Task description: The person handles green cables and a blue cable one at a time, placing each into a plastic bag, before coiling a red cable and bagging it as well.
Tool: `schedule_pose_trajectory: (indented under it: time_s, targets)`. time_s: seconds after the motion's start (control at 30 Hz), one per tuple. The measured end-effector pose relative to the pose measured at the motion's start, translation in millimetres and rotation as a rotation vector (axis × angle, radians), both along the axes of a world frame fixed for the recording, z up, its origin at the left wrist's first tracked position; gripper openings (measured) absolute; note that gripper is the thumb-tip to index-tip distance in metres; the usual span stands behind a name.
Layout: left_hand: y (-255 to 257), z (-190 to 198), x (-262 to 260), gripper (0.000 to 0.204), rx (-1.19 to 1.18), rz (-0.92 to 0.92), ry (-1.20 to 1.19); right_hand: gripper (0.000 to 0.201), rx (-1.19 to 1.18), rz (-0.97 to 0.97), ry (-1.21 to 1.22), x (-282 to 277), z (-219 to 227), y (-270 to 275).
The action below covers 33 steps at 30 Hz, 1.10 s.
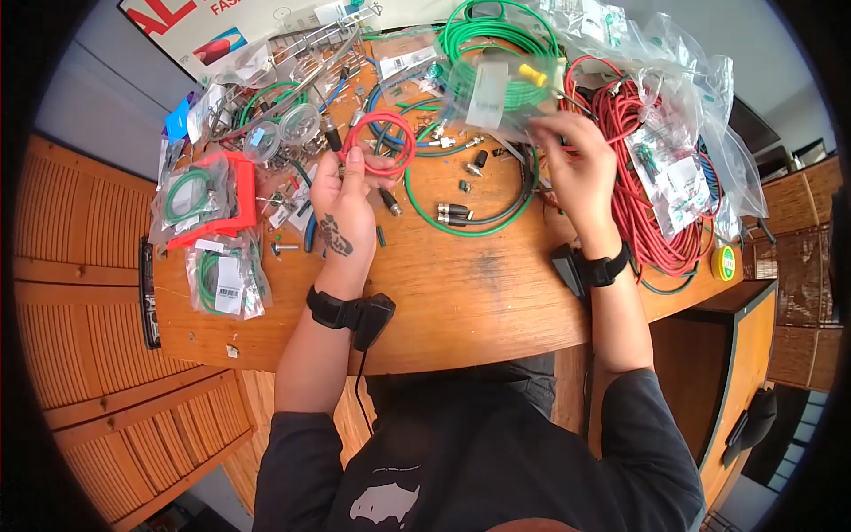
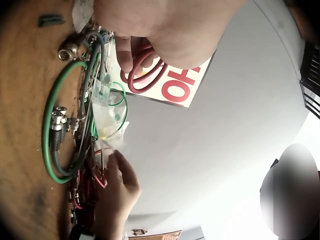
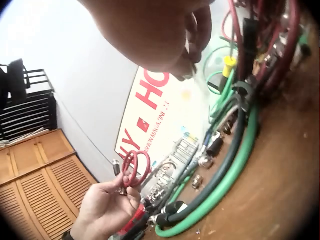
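Note:
My left hand (image 1: 346,202) holds a small coiled red cable (image 1: 409,149) above the table, the thumb lying over the coil. A metal connector (image 3: 116,166) sticks up from the coil in the right wrist view. On the other side, my right hand (image 1: 581,168) pinches the edge of a clear plastic bag (image 1: 487,99) with a white label. The bag hangs in front of a large green cable coil (image 1: 461,35). Between the hands, a green cable loop (image 1: 483,232) and dark cables with metal connectors (image 1: 454,211) lie on the table.
Red cable (image 1: 651,230) is heaped at the right, partly under plastic bags. Bagged green cables (image 1: 213,282) and a red tray edge (image 1: 245,191) sit at the left. A round yellow-green container (image 1: 724,262) stands near the right edge. Loose connectors lie about the wooden table (image 1: 443,310).

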<state>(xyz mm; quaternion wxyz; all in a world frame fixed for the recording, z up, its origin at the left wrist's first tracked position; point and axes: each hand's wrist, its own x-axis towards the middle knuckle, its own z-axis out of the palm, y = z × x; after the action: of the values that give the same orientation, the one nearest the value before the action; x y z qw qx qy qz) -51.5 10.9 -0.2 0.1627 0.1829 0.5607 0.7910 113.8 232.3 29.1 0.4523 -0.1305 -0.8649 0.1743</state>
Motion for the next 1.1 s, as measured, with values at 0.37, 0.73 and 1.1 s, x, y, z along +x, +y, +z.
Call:
schedule_pose_trajectory:
  time_s: [0.37, 0.73, 1.1]
  targets:
    - [-6, -1, -10, 0.021, 0.147, 0.093, -0.037, 0.007, -1.219, 0.492, 0.1, 11, -4, 3]
    - [-6, 3, -9, 0.022, 0.091, 0.12, -0.041, 0.015, -0.618, 0.155, -0.476, 3, -10, -6]
    - [2, -10, 0, 0.021, -0.356, -0.116, 0.215, 0.032, -0.501, 0.319, -0.643, 1, 4, -37]
